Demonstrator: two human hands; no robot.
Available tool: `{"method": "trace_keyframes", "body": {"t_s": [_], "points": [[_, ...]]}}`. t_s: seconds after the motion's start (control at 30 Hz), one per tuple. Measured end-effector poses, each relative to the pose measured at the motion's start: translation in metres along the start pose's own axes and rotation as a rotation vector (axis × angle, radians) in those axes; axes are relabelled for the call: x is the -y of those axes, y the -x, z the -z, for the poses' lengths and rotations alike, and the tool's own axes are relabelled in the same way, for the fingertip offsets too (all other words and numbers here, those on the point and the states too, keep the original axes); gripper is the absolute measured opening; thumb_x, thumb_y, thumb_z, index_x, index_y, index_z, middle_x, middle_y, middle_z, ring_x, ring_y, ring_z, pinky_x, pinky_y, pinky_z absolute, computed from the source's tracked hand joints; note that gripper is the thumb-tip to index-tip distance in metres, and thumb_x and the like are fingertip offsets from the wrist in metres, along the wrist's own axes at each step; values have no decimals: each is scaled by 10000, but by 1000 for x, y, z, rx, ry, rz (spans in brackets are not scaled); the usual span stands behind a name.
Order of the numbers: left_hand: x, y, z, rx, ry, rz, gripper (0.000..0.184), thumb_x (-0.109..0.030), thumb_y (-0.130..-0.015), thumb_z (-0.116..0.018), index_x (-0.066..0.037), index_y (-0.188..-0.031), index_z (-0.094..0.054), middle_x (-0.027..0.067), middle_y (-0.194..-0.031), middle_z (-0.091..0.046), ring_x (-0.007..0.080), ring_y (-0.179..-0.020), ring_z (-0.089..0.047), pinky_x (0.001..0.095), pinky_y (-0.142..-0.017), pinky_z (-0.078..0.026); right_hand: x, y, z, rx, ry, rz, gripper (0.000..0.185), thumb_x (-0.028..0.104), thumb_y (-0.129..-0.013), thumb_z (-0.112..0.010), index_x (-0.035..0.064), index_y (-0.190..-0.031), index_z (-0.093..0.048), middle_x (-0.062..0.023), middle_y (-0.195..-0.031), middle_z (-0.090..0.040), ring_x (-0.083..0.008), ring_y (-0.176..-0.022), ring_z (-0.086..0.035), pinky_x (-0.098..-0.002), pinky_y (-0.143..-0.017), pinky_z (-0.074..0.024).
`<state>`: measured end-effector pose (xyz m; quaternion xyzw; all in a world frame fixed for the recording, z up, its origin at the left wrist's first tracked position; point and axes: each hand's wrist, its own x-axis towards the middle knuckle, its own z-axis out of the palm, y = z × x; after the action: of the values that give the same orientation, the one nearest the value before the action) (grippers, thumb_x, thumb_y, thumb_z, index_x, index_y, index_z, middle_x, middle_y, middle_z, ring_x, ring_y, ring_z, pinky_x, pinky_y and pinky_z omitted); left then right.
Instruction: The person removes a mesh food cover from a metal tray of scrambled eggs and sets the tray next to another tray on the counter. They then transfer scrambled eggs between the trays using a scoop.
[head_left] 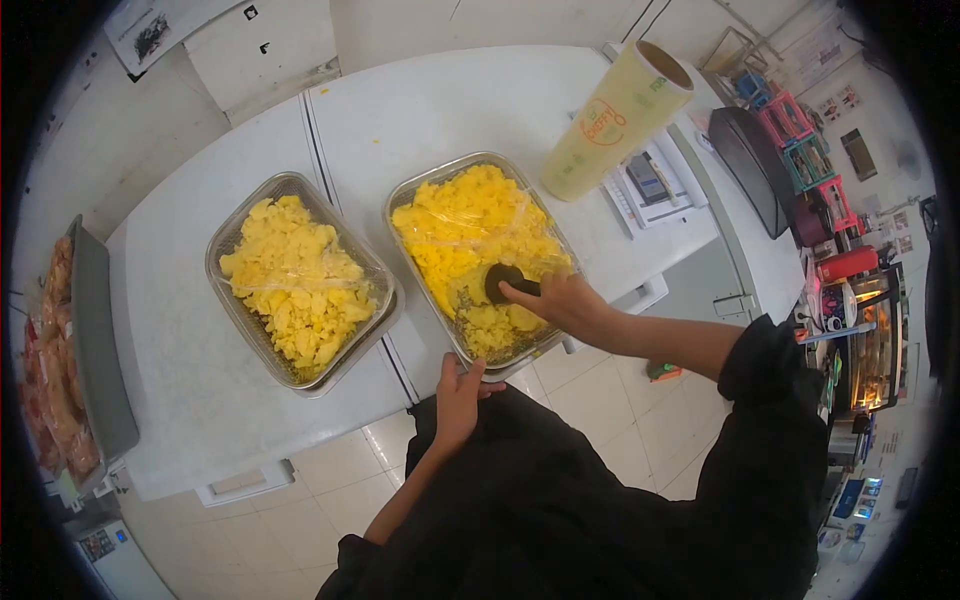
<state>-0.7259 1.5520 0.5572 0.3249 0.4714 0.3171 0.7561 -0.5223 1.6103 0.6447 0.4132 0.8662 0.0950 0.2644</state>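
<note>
My right hand (pixel 565 302) is closed round the handle of a black utensil (pixel 503 284), whose round head rests on yellow, crumbly food (pixel 480 225) in the right-hand metal basket (pixel 394 210). Part of the food in this basket is paler and mashed near the utensil. My left hand (pixel 460 402) touches the near rim of the same basket, thumb and fingers at its edge; its grip is partly hidden. To the left sits a second metal basket (pixel 222 285) with chunky yellow food (pixel 297 280). Clear film shows over both foods.
A large roll of cling film (pixel 612 122) stands behind the right-hand basket on the white table (pixel 185 400). Beside it lie a calculator (pixel 648 177) and papers. A grey tub (pixel 98 350) with wrapped items is at far left. Coloured baskets (pixel 785 118) stand far right.
</note>
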Motion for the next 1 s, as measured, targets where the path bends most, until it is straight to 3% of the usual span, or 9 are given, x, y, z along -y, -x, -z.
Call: {"method": "trace_keyframes", "body": {"t_s": [0.17, 0.23, 0.37, 0.43, 0.57, 0.67, 0.77, 0.83, 1.0], "points": [[2, 1, -2, -40, 47, -7, 290, -239, -903, -477, 6, -988, -348, 113, -696, -588, 210, -681, -648, 246, -596, -453, 4, 17, -16, 193, -290, -228, 593, 73, -741, -530, 97, -1300, -334, -65, -614, -538, -202, -539, -577, -297, -458, -439], [4, -1, 1, -13, 18, 16, 264, -232, -907, -467, -25, -1026, -354, 130, -943, -578, 239, -679, -647, 273, -588, -469, 11, 23, -20, 335, -414, -336, 557, 73, -742, -522, 55, -1273, -353, -76, -613, -563, -217, -558, -599, -310, -466, -447], [0, 2, 1, 28, 62, -9, 263, -230, -909, -462, -28, -1039, -354, 125, -972, -573, 227, -687, -647, 278, -608, -467, 27, 24, 3, 299, -536, -375, 569, 86, -733, -514, -8, -1264, -332, -120, -623, -600, -258, -574, -618, -368, -443, -447], [-6, 3, -3, 4, 58, -41, 263, -214, -909, -465, 6, -1010, -361, 101, -726, -593, 188, -687, -644, 242, -599, -447, 32, 18, 11, 251, -504, -493, 698, 114, -714, -561, 15, -1331, -250, -88, -592, -579, -247, -547, -603, -339, -465, -451], [-3, 1, -1, 17, 29, -16, 264, -210, -912, -462, 11, -1019, -365, 95, -723, -593, 186, -688, -643, 235, -603, -443, 25, 6, 8, 258, -335, -437, 798, 123, -700, -594, 72, -1378, -177, -35, -558, -541, -212, -520, -578, -297, -479, -445], [-1, 3, -2, 11, 49, -30, 257, -211, -914, -458, 9, -1011, -367, 94, -711, -589, 188, -685, -644, 234, -598, -444, 22, 1, -28, -86, 84, -222, 808, 106, -698, -598, 121, -1387, -177, 17, -529, -497, -169, -481, -544, -264, -462, -426], [7, 1, 0, -2, 59, -80, 244, -208, -923, -437, 9, -1005, -359, 98, -701, -582, 195, -661, -643, 237, -587, -450, 17, 0, -23, -140, 37, -148, 789, 108, -702, -600, 152, -1381, -199, -8, -540, -523, -188, -496, -560, -276, -461, -432], [11, -1, 2, 9, 48, -129, 222, -202, -934, -404, 6, -989, -351, 103, -709, -578, 206, -661, -648, 241, -574, -456, 13, 7, -5, 289, -483, -299, 751, 118, -711, -589, 81, -1361, -215, -71, -581, -568, -237, -527, -590, -312, -468, -452], [11, -1, 2, 20, 26, -151, 215, -212, -946, -368, -4, -1000, -354, 124, -828, -591, 217, -684, -652, 232, -570, -460, 35, 15, 11, 321, -581, -408, 655, 86, -734, -519, -94, -1288, -218, -168, -636, -596, -299, -579, -616, -380, -503, -480]]}}
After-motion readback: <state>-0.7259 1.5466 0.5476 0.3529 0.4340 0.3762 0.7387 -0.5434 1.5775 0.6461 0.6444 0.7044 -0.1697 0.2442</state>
